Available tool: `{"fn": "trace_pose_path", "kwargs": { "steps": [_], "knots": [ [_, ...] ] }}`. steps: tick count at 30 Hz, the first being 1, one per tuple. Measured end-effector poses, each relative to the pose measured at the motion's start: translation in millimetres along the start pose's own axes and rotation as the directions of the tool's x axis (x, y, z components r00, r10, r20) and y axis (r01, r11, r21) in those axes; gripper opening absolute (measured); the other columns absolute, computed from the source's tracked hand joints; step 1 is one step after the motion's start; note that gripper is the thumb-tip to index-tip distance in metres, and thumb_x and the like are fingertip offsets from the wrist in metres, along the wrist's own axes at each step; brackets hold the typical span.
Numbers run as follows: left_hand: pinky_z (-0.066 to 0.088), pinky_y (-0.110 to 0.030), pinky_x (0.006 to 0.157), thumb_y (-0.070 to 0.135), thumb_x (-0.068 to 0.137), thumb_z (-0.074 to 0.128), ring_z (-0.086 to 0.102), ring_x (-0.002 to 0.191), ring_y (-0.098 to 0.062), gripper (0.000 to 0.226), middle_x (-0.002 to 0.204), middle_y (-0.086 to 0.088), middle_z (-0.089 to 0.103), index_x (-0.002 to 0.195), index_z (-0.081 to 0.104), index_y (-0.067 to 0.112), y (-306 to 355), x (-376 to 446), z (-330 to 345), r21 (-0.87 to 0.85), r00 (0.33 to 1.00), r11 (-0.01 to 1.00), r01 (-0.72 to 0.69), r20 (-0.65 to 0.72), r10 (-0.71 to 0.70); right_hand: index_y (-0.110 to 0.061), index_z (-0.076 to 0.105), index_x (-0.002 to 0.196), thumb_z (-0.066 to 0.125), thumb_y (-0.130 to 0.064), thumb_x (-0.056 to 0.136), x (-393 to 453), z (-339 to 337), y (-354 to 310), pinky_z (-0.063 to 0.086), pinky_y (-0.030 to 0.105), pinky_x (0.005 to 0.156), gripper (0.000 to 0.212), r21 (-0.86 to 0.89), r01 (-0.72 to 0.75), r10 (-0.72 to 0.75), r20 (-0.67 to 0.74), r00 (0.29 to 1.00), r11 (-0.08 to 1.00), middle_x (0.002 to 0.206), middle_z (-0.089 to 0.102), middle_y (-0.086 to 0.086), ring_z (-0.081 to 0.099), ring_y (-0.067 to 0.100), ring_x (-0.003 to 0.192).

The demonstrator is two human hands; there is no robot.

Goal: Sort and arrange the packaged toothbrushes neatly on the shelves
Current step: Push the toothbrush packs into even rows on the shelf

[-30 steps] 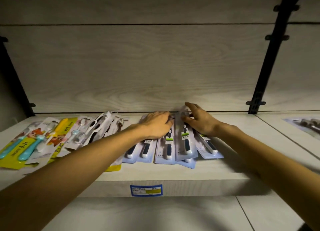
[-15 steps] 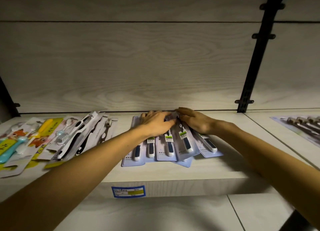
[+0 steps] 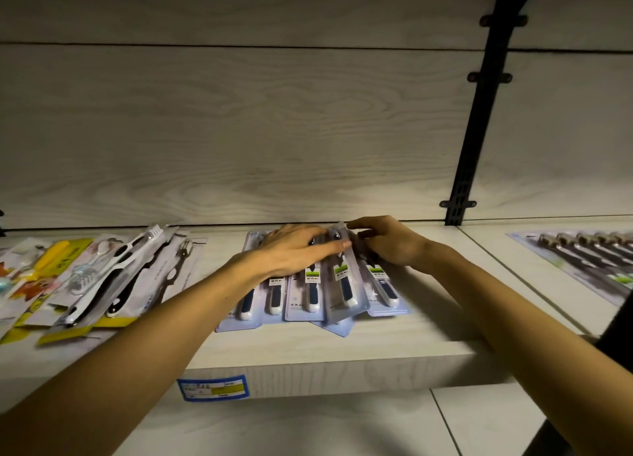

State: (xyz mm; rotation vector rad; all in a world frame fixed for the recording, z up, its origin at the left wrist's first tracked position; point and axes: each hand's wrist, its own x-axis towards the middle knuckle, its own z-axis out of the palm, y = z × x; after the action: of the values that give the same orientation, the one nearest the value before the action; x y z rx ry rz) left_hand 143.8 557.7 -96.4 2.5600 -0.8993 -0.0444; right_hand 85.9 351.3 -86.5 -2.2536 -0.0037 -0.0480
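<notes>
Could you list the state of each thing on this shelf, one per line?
Left hand: flat, fingers straight, pressing on the blue toothbrush packs.
Right hand: fingers curled, pinching the top of a pack.
Blue toothbrush packs: flat, overlapping, one skewed.
Black-and-white toothbrush packs: lying fanned, untouched.
Yellow toothbrush packs: lying overlapped.
Price label: stuck on the shelf edge.

Left hand [image 3: 294,250] and right hand [image 3: 390,241] cover the top ends of the blue toothbrush packs [image 3: 310,293], brush heads hidden. Shelf label [image 3: 213,387] print too small to read. Yellow packs [image 3: 30,284] and grey multipack [image 3: 589,263] cut by frame edges.
</notes>
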Motion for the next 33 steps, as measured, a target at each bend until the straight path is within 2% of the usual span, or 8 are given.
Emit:
{"fn": "trace_pose_path", "kwargs": {
  "steps": [4,9,13,20,25,27,30,33],
  "knots": [
    [0.05,-0.045,0.095,0.085,0.075,0.045,0.061,0.104,-0.013,0.07,0.116,0.01,0.066,0.125,0.061,0.039,-2.7,-1.6,-1.3,-0.091,1.0,0.996,0.004,0.028,-0.001,-0.005,0.056,0.134,0.039,0.01,0.097,-6.9,-5.0,9.6,0.057,0.044,0.074,0.044,-0.017,0.032,-0.033,-0.049,0.998,0.999,0.106,0.067,0.026,0.061,0.028,0.078],
    [0.049,-0.046,0.1,0.079,0.072,0.045,0.058,0.115,-0.017,0.071,0.131,0.008,0.062,0.13,0.057,0.04,-9.1,-5.0,-7.3,0.017,0.999,1.0,0.018,0.031,-0.019,-0.007,0.065,0.126,0.049,0.004,0.095,-8.0,-4.6,13.1,0.049,0.022,0.072,0.037,-0.092,0.124,-0.13,-0.071,0.989,0.988,0.108,0.07,0.008,0.062,0.016,0.089],
    [0.051,-0.042,0.096,0.081,0.073,0.038,0.059,0.111,-0.013,0.07,0.128,0.01,0.063,0.126,0.06,0.04,-9.4,-10.6,-11.9,0.049,0.999,0.998,0.043,0.019,-0.044,-0.008,0.07,0.119,0.054,0.0,0.094,-11.0,-1.4,10.7,0.054,0.033,0.073,0.031,0.034,0.102,-0.1,-0.072,0.992,0.994,0.099,0.073,0.011,0.063,0.019,0.079],
    [0.041,-0.047,0.103,0.076,0.087,0.047,0.056,0.117,-0.021,0.062,0.131,0.002,0.06,0.127,0.058,0.029,6.3,-13.2,-8.3,0.147,0.996,0.988,0.055,-0.077,-0.044,-0.007,0.064,0.129,0.059,-0.008,0.096,-13.3,1.8,7.8,0.047,0.013,0.069,0.033,-0.023,0.161,-0.162,-0.06,0.985,0.987,0.118,0.07,0.005,0.061,0.001,0.078],
    [0.05,-0.044,0.096,0.08,0.086,0.043,0.058,0.118,-0.024,0.075,0.136,0.001,0.059,0.144,0.047,0.033,20.8,-3.1,-0.2,0.122,1.0,0.992,-0.015,-0.014,0.017,-0.006,0.058,0.134,0.064,-0.009,0.093,-12.8,-3.5,7.1,0.054,0.02,0.08,0.042,0.051,0.12,-0.115,-0.095,0.989,0.991,0.124,0.067,0.009,0.065,0.018,0.105],
    [0.052,-0.043,0.094,0.077,0.084,0.048,0.059,0.114,-0.023,0.073,0.133,0.0,0.061,0.143,0.046,0.035,20.5,1.8,2.8,0.054,1.0,0.999,-0.008,0.006,0.008,-0.014,0.064,0.129,0.07,-0.02,0.088,-11.0,-12.7,8.8,0.052,0.027,0.091,0.042,-0.094,0.092,-0.109,-0.204,0.973,0.991,0.118,0.069,0.0,0.064,0.017,0.108],
    [0.051,-0.041,0.097,0.072,0.076,0.056,0.059,0.117,-0.022,0.072,0.138,0.002,0.059,0.14,0.05,0.039,17.1,8.3,1.2,-0.007,1.0,1.0,0.026,0.005,-0.026,-0.032,0.072,0.107,0.066,-0.05,0.074,-14.6,-27.9,14.8,0.053,0.031,0.08,0.038,-0.346,-0.117,-0.003,-0.329,0.944,0.931,0.096,0.071,-0.007,0.065,0.018,0.092],
    [0.052,-0.04,0.096,0.064,0.07,0.054,0.061,0.11,-0.02,0.061,0.126,0.005,0.066,0.127,0.06,0.044,16.9,15.0,3.7,-0.078,0.999,0.996,0.032,0.009,-0.032,-0.035,0.073,0.091,0.063,-0.061,0.07,-16.6,-32.4,21.3,0.047,0.028,0.066,0.034,-0.461,-0.202,0.082,-0.269,0.96,0.864,0.091,0.069,-0.003,0.063,0.021,0.086]
  ]
}}
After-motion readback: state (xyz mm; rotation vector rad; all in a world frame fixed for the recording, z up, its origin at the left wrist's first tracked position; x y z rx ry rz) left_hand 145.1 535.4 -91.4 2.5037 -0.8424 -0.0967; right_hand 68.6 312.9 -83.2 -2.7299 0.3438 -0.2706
